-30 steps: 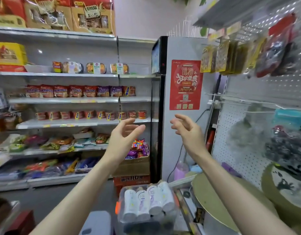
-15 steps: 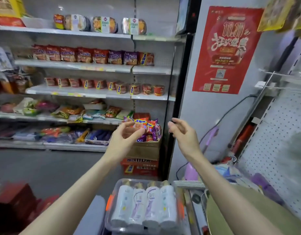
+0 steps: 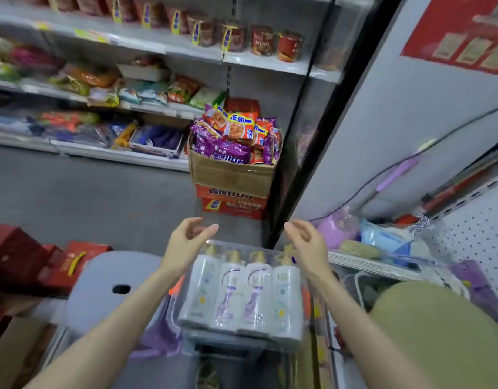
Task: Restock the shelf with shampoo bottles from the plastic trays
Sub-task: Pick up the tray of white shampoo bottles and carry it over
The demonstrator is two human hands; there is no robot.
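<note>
Several white shampoo bottles [image 3: 255,297] with gold caps lie side by side in a clear plastic tray [image 3: 242,342] just below me. My left hand [image 3: 186,245] hovers above the tray's far left corner, fingers relaxed and empty. My right hand [image 3: 308,245] hovers over the far right corner, above the rightmost bottle's cap, also empty with loosely bent fingers. Neither hand touches a bottle.
A grey stool [image 3: 107,287] stands left of the tray, red boxes [image 3: 31,262] beyond it. An open carton of snack packs [image 3: 233,153] sits on red cartons ahead. Stocked shelves [image 3: 116,153] run along the left; a white cabinet [image 3: 382,122] and pegboard [image 3: 480,220] rise at right.
My view has tilted down toward the tray. Both hands dropped from chest height to just above the tray's far end and stayed empty.
</note>
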